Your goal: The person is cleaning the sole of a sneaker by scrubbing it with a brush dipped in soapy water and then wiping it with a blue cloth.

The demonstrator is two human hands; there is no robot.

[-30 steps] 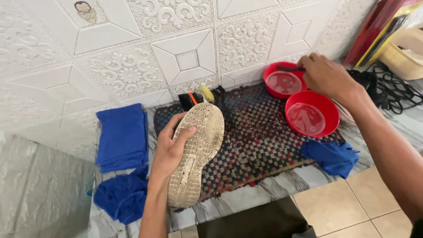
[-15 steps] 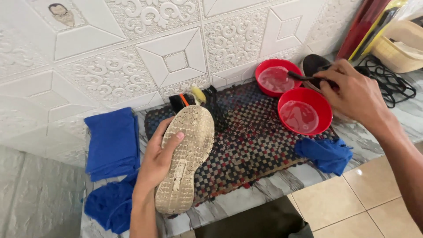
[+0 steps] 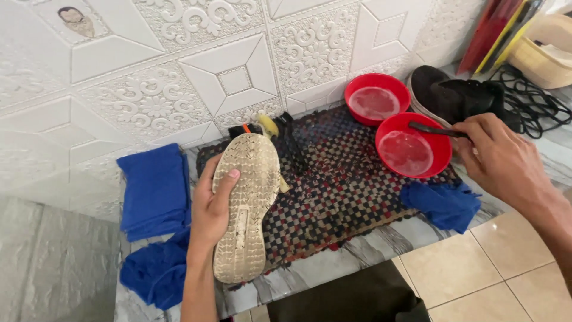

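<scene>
Two red bowls [image 3: 376, 100] sit at one o'clock on the woven mat [image 3: 339, 197], side by side and touching, each holding a shallow pool of cloudy liquid. One shoe [image 3: 245, 206] lies sole-up at seven o'clock; the left hand [image 3: 210, 210] is clamped on its edge, thumb over the worn pale tread. The right hand [image 3: 503, 158], at three o'clock, pinches the handle of a dark brush [image 3: 432, 129] whose head reaches over the rim of the nearer bowl [image 3: 413, 152]. One second shoe [image 3: 450, 95], black, rests at two o'clock behind that bowl. Three blue cloths show: one folded [image 3: 155, 191] at nine o'clock, one crumpled [image 3: 156, 271] at eight o'clock below it, one bunched [image 3: 444, 206] at four o'clock on the mat's corner. Several small brushes [image 3: 271, 126] with orange, yellow and black handles stand at twelve o'clock just above the shoe's toe. One small oval sticker [image 3: 76, 21], brown on white, sits at eleven o'clock on the embossed wall panel. Black cords [image 3: 530, 104] coil at far two o'clock.
</scene>
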